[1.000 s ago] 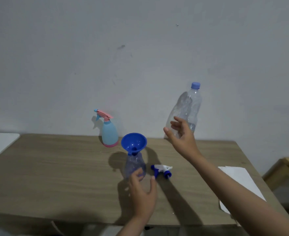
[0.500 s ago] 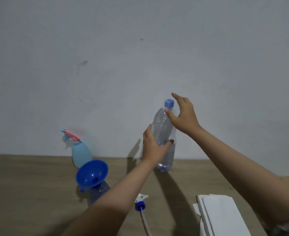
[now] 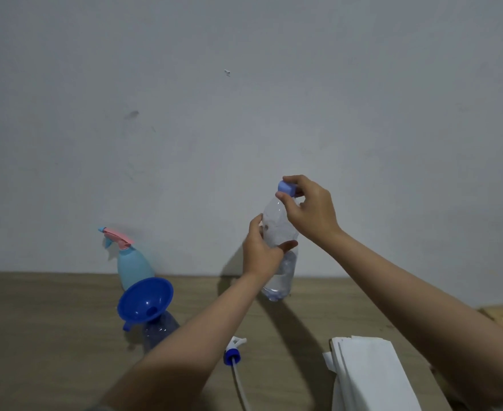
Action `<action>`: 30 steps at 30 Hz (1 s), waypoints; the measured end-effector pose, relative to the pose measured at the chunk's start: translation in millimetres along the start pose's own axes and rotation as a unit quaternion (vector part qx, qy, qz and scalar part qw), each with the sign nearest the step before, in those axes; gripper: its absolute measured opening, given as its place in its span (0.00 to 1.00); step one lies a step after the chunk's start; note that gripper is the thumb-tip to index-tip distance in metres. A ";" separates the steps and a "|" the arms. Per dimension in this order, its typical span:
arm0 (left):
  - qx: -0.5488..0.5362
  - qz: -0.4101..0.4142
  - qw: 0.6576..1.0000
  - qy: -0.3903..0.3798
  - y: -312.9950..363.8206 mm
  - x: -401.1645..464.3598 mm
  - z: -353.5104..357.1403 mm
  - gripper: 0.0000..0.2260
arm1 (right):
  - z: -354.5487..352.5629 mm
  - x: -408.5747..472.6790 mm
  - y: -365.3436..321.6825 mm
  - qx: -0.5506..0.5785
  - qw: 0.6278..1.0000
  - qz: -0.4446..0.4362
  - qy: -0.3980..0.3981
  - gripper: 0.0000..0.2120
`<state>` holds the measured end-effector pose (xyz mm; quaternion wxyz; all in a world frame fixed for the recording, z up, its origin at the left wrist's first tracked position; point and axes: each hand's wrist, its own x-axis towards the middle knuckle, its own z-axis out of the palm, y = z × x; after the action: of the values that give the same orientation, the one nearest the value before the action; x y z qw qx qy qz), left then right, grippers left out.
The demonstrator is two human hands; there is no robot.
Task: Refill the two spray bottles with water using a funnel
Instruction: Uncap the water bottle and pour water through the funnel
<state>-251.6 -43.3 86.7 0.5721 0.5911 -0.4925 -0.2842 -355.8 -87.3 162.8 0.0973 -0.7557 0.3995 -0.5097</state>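
Near the table's back edge, the left hand [image 3: 260,252] grips the thin, likely crushable water bottle [image 3: 279,232] mid-body while the right hand [image 3: 309,212] pinches its cap [image 3: 286,187].

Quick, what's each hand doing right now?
Left hand: grips the water bottle around its middle.
Right hand: pinches the blue cap on top of that bottle.

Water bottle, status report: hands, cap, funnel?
Left hand grips water bottle; right hand pinches cap, still on. Funnel seated in open spray bottle. Nothing in the way.
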 end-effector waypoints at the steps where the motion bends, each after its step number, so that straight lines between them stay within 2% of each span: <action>1: -0.002 -0.001 1.000 0.001 6.1 -5.7 -3.2 0.34 | -4.9 -3.0 -5.3 0.006 1.000 0.001 0.011 0.15; 5: 0.002 -0.002 1.000 -0.001 28.7 -33.2 -18.4 0.34 | -27.9 -16.8 -31.6 0.009 1.000 -0.003 0.025 0.15; 15: 0.005 -0.024 0.999 -0.041 22.9 -124.1 -45.7 0.35 | -62.0 -85.3 -79.5 -0.006 0.998 0.040 -0.044 0.15; 21: 0.038 -0.020 0.997 -0.062 20.1 -146.6 -52.8 0.40 | -68.6 -100.5 -94.4 -0.021 0.996 0.037 -0.081 0.14; 25: 0.074 0.007 0.995 -0.068 28.0 -152.5 -48.0 0.50 | -74.6 -85.8 -105.5 -0.101 0.988 0.029 -0.112 0.17; 30: 0.116 0.036 0.993 -0.007 27.4 -153.0 -40.9 0.43 | -77.1 -72.6 -109.3 -0.100 0.982 0.021 -0.156 0.12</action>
<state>-276.0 115.6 85.6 0.5058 0.6336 -0.5470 -0.2087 -377.7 56.2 208.6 0.0928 -0.8233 0.4445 -0.3405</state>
